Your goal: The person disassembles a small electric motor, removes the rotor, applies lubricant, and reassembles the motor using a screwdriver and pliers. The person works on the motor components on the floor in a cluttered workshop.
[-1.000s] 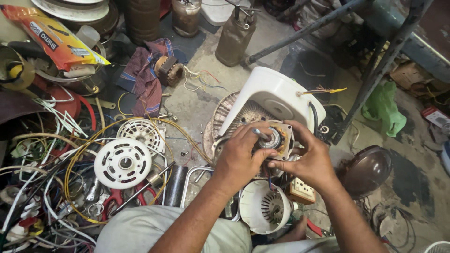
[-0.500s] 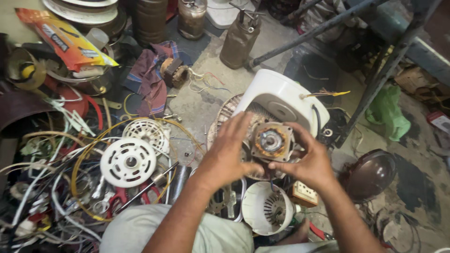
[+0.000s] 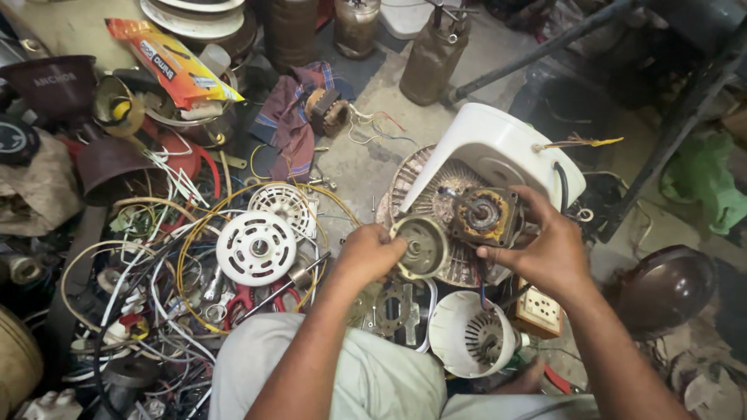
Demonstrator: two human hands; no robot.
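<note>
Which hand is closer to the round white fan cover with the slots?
Left. The left hand, gripping a metal end cap, is just right of the white slotted cover. The right hand holds the motor, farther right.

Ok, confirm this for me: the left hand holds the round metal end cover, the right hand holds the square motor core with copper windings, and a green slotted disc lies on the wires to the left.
Not quite: the slotted disc is white, not green, as the head view shows. The rest stands: the left hand holds the round metal end cover, and the right hand holds the square motor core with copper windings.

Bare forearms — pale grey-green trousers [image 3: 373,381]
</note>
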